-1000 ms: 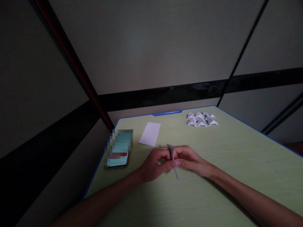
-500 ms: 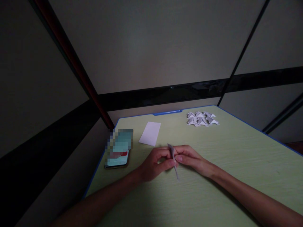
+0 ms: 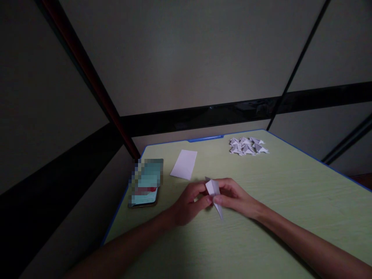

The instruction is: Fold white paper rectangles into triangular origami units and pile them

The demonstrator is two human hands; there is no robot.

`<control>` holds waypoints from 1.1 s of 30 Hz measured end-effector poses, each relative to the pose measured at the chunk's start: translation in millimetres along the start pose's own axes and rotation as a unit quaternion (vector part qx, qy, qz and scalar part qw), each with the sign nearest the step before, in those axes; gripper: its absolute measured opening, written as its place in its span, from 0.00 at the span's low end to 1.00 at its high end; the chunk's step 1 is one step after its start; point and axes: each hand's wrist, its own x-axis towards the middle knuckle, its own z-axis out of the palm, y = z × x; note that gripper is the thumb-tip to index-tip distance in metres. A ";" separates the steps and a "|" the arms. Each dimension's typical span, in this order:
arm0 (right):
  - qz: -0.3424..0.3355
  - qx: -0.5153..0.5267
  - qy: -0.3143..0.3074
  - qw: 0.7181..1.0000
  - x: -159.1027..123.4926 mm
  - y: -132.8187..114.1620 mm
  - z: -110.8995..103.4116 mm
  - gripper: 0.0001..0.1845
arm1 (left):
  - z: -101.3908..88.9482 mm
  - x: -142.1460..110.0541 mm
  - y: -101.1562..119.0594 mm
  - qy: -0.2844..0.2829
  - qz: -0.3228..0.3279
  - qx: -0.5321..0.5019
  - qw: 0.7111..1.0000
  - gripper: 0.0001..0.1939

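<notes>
A small folded piece of white paper (image 3: 214, 189) is held over the table between my two hands, its narrow point toward me. My left hand (image 3: 190, 203) pinches its left side, thumb in front and fingers behind. From the right, my right hand (image 3: 235, 197) grips it too, with the thumb pressed on its near face and the fingertips hidden behind. The thumbs almost meet at the middle of the paper. Beyond my left hand lies a flat white paper sheet (image 3: 184, 164).
Several folded white paper figures (image 3: 247, 146) stand in two rows at the table's far right. A phone (image 3: 147, 182), its screen lit and partly blurred out, lies at the left edge. The pale green table (image 3: 290, 186) has a blue rim, and panelled doors (image 3: 197, 58) rise behind it.
The folded paper has turned from nearly edge-on so that its creased faces now show. Both thumbs have shifted slightly on it; the sheet, phone and paper figures stay put.
</notes>
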 end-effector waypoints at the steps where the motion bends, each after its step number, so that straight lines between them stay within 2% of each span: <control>1: 0.007 -0.005 0.011 1.000 -0.3 0.4 0.4 0.13 | 0.8 -0.6 -0.5 0.004 0.002 -0.001 1.000 0.11; 4: 0.029 -0.012 0.044 0.999 0.6 1.4 1.1 0.12 | 3.2 -1.7 -1.0 0.030 -0.003 -0.008 1.000 0.09; 7: 0.032 -0.005 0.081 0.996 4.4 2.4 -0.4 0.12 | 3.1 0.0 -1.8 0.084 -0.019 -0.033 0.996 0.08; 9: 0.022 -0.008 0.146 0.989 7.4 4.0 -4.0 0.10 | 0.4 2.7 -4.4 0.158 -0.013 -0.045 0.986 0.07; 12: -0.009 -0.024 0.287 0.958 10.4 8.6 -13.3 0.08 | -6.4 6.9 -11.5 0.293 0.002 -0.044 0.955 0.07; 14: -0.023 -0.038 0.351 0.935 11.1 12.4 -20.4 0.08 | -10.4 8.7 -15.7 0.326 0.005 -0.048 0.944 0.07; 17: -0.052 -0.050 0.419 0.905 10.9 15.5 -28.5 0.10 | -12.2 9.5 -16.0 0.343 0.002 -0.033 0.939 0.08; 20: -0.057 -0.098 0.456 0.882 10.6 13.4 -31.8 0.11 | -9.8 9.1 -9.4 0.357 0.009 0.010 0.934 0.09; 25: -0.043 -0.189 0.470 0.861 10.4 6.4 -31.2 0.11 | -7.5 9.8 -3.9 0.354 -0.009 0.061 0.933 0.09; 29: -0.023 -0.195 0.464 0.864 10.0 5.1 -31.5 0.11 | -8.9 11.8 -8.7 0.352 -0.028 0.077 0.932 0.09; 33: -0.033 -0.204 0.473 0.856 9.1 4.8 -33.9 0.11 | -10.4 13.4 -14.4 0.352 -0.043 0.052 0.934 0.09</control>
